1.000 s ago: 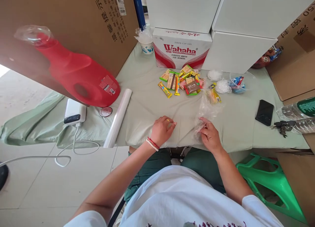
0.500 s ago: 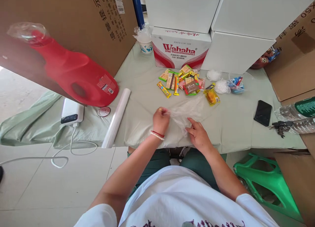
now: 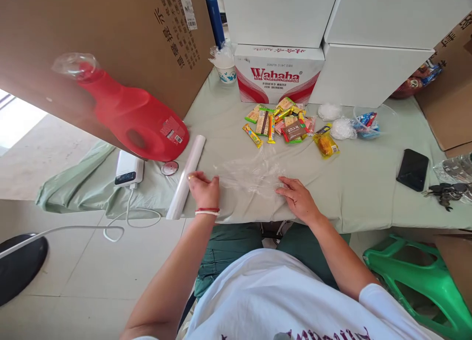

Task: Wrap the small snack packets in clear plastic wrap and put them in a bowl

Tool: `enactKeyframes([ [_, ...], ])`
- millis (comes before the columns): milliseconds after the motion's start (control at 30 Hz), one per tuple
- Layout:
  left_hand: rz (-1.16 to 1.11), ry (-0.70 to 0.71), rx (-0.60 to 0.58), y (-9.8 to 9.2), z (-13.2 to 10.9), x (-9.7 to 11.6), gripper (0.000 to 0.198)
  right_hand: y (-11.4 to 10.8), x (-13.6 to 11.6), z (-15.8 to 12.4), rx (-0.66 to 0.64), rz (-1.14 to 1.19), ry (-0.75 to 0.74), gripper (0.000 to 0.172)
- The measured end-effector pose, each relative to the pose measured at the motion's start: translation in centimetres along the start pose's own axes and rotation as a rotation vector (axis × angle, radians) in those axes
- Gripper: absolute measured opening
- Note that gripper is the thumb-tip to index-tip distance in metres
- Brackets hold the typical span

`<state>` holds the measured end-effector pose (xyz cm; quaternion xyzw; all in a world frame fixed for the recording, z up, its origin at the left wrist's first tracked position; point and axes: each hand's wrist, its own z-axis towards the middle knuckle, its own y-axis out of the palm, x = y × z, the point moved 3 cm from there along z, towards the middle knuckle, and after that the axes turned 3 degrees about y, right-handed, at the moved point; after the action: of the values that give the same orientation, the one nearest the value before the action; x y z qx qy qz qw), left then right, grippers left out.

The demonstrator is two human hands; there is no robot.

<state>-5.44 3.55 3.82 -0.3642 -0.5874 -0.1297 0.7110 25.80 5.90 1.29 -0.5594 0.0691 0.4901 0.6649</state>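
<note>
A crumpled clear plastic bag or sheet lies spread on the cloth-covered table between my hands. My right hand holds its right end, thumb and forefinger closed at the edge. My left hand, with a red and a white band at the wrist, is at the left end of the plastic, next to a white roll of film. Its thumb stands apart from the bent fingers, and I see nothing gripped in it. Beyond the plastic is a pile of small wrapped snacks, with a yellow-wrapped snack to the right.
A Wahaha water carton and white boxes stand at the back. On the left are a leaning red jug, a white power bank with a cable and a round tin. A black phone and keys lie right.
My left hand has moved left to the film roll, its pinch loosened. The plastic has spread out leftward. My right hand stays at its right end. The view has shifted slightly.
</note>
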Motion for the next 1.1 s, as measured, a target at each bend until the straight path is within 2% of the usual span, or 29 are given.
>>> enactKeyframes([
  [33, 0.09, 0.179, 0.031, 0.1, -0.2, 0.8, 0.037, -0.1, 0.2, -0.1, -0.001, -0.023, -0.005, 0.043],
  [67, 0.162, 0.353, 0.0, 0.5, -0.6, 1.6, 0.033, -0.1, 0.3, -0.1, -0.007, -0.045, -0.009, 0.043],
  [100, 0.206, 0.511, -0.11, 1.2, -1.1, 2.4, 0.027, -0.2, 0.4, -0.2, -0.016, -0.063, -0.011, 0.043],
  [167, 0.231, 0.761, -0.53, 3.2, -2.2, 3.4, 0.016, -0.5, 0.7, -0.3, -0.033, -0.084, -0.016, 0.042],
  [200, 0.249, 0.848, -0.727, 4.0, -2.7, 3.7, 0.018, -0.8, 0.9, -0.4, -0.038, -0.088, -0.017, 0.042],
  [233, 0.288, 0.905, -0.861, 4.5, -2.9, 3.9, 0.023, -1.1, 1.0, -0.4, -0.04, -0.09, -0.017, 0.042],
  [267, 0.348, 0.933, -0.914, 4.9, -2.8, 4.0, 0.027, -1.4, 1.2, -0.5, -0.037, -0.089, -0.015, 0.043],
  [333, 0.508, 0.915, -0.875, 5.1, -2.2, 4.3, 0.033, -2.2, 1.7, -0.8, -0.018, -0.087, -0.009, 0.045],
  [433, 0.706, 0.802, -0.806, 4.8, -1.8, 4.5, 0.034, -3.3, 2.6, -1.7, 0.012, -0.093, -0.018, 0.044],
  [533, 0.79, 0.717, -0.803, 4.2, -2.6, 4.5, 0.043, -4.4, 3.4, -3.1, -0.004, -0.119, -0.04, 0.045],
  [600, 0.817, 0.664, -0.787, 3.7, -3.4, 4.2, 0.04, -5.2, 3.6, -4.0, -0.024, -0.125, -0.038, 0.045],
  [700, 0.819, 0.584, -0.782, 3.0, -4.4, 3.7, 0.036, -6.9, 2.8, -4.5, 0.021, -0.093, 0.031, 0.04],
  [800, 0.805, 0.546, -0.798, 2.8, -5.2, 3.3, 0.041, -7.7, 0.4, -3.3, 0.12, -0.11, 0.091, 0.034],
  [867, 0.812, 0.538, -0.804, 3.0, -5.6, 3.2, 0.042, -6.8, -1.6, -1.8, 0.09, -0.177, 0.06, 0.036],
  [933, 0.829, 0.543, -0.8, 3.3, -5.9, 3.0, 0.04, -4.9, -3.0, -0.3, -0.033, -0.267, 0.016, 0.049],
  [967, 0.832, 0.549, -0.794, 3.3, -6.0, 2.9, 0.04, -3.9, -3.3, 0.4, -0.096, -0.312, 0.006, 0.048],
  [1033, 0.812, 0.558, -0.764, 3.3, -5.8, 2.6, 0.046, -2.4, -3.5, 1.0, -0.157, -0.377, 0.007, 0.03],
  [1100, 0.759, 0.526, -0.713, 3.1, -5.3, 2.1, 0.051, -1.7, -3.6, 0.9, -0.119, -0.395, -0.012, 0.021],
])
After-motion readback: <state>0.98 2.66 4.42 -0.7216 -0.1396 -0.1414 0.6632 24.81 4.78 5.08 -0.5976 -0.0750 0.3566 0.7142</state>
